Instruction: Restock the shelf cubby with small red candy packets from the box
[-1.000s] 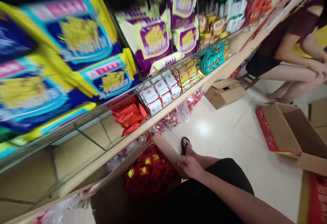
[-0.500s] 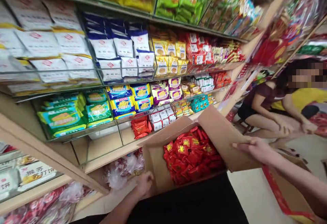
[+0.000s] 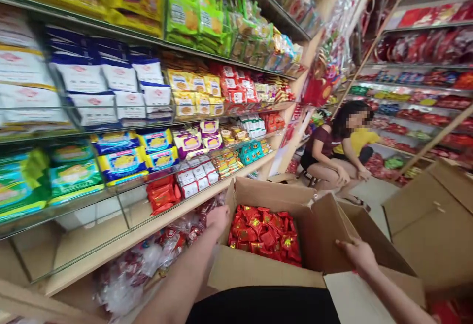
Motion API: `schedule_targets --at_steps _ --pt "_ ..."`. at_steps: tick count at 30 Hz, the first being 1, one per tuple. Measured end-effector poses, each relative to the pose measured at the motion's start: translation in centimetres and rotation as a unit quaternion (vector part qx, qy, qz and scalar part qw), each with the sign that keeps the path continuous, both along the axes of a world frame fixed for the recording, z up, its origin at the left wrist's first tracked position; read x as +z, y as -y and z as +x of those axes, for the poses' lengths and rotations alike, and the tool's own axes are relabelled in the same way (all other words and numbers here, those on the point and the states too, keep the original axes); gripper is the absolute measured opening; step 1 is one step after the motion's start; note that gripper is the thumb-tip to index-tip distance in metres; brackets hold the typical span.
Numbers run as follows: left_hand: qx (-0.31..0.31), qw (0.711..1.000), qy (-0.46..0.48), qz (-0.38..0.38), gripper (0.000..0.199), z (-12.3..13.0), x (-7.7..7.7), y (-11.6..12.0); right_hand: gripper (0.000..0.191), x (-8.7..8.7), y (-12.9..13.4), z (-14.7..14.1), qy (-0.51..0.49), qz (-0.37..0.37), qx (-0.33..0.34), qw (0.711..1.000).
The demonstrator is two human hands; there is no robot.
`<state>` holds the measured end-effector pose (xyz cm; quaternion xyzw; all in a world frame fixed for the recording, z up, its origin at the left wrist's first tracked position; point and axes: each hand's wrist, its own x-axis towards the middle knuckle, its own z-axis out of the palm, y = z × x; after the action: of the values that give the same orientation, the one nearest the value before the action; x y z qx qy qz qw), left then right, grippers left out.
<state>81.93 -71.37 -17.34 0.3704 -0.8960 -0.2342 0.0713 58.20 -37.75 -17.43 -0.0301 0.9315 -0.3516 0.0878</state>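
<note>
Box of red packets held unevenly beside a crowded shelf

The red packets (image 3: 264,235) lay loose in a jumbled layer at the bottom of a cardboard box (image 3: 273,191), which sat right before the person's lap, its top unfolded and its base out of sight. Nothing tied the packets together, so a sharp tilt could have sent them sliding to one side and made the load lopsided.

The right hand (image 3: 358,252) was grasping the right flap (image 3: 327,223), fingers curled around its edge. That was a weak place to pull from: cardboard bends at the crease, and a hard tug might have torn it or twisted the box. The left hand (image 3: 218,217) was at the left wall with its fingers bent; the motion blur left me unable to tell whether they pinched the cardboard or only pressed against it. If they only pressed, that side could have slipped.

The front flap (image 3: 266,272) pointed toward the black clothing (image 3: 266,304) and might have snagged there. To the left, plastic bags (image 3: 129,284) lay under the bottom shelf (image 3: 79,252), where a sideways shove could have crushed them. A second box (image 3: 360,215) stood close behind the right flap, leaving little room to swing that way.
</note>
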Motion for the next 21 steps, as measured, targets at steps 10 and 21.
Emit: schedule_targets --at_steps 10,21 --pt "-0.092 0.994 -0.013 -0.064 0.021 -12.8 7.0 -2.3 0.027 -8.9 -5.4 -2.2 0.062 0.033 -0.138 0.988" --pt "-0.087 0.949 -0.228 -0.199 0.021 -9.0 23.3 -1.6 0.062 10.1 -8.9 -8.5 -0.037 -0.230 -0.125 0.964"
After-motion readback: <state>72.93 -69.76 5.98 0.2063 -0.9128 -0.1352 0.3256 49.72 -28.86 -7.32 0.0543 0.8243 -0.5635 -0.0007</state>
